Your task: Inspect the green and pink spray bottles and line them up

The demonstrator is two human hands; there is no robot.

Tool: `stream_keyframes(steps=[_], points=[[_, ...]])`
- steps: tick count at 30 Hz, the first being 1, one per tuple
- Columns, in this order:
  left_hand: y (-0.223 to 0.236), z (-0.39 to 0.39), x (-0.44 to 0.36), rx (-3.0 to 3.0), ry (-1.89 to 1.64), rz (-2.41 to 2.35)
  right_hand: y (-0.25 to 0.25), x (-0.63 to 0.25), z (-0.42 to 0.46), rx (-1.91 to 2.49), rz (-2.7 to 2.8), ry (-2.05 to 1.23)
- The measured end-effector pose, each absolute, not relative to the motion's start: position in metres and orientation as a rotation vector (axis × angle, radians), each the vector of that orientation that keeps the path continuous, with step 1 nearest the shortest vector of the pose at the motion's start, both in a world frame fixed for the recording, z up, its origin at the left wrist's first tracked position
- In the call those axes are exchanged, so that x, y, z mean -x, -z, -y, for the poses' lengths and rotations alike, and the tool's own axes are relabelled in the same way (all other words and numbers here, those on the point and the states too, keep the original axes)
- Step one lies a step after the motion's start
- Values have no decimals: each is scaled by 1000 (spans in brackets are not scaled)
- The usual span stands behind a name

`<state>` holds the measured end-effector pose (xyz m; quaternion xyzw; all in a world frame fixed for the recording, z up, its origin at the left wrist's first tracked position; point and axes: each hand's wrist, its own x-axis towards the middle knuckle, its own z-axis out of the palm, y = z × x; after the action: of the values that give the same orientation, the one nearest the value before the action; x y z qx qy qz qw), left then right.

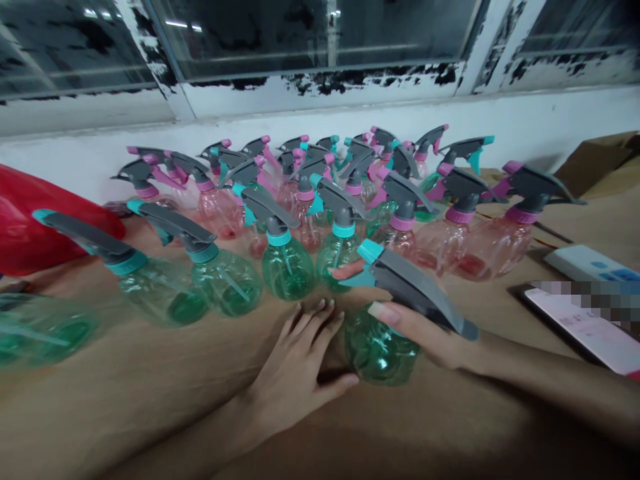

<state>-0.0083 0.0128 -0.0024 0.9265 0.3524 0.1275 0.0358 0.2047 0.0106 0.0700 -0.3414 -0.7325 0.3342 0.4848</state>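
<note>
My right hand [425, 333] is wrapped round the neck of a green spray bottle [380, 353], thumb in front, its grey and turquoise trigger head tilted over the hand. Beside that bottle my left hand [300, 373] lies flat on the wooden table [165, 393], fingers stretched out and holding nothing. Beyond the left fingertips stand a green spray bottle [287, 267] and another green spray bottle [343, 250], both upright. The lower part of the right palm and some fingers are hidden behind the held bottle.
Several pink spray bottles [465, 233] and green ones crowd the back by the white wall [560, 113]. More green bottles [225, 280] stand at left. A red bag [45, 220] lies far left. At right are a phone [575, 327], a white box [585, 263] and a cardboard box [600, 167].
</note>
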Motion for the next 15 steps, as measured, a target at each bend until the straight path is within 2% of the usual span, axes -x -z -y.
stream_keyframes(steps=[15], points=[[-1, -13, 7, -2874, -320, -1093, -71, -204, -9, 882, 1756, -858]])
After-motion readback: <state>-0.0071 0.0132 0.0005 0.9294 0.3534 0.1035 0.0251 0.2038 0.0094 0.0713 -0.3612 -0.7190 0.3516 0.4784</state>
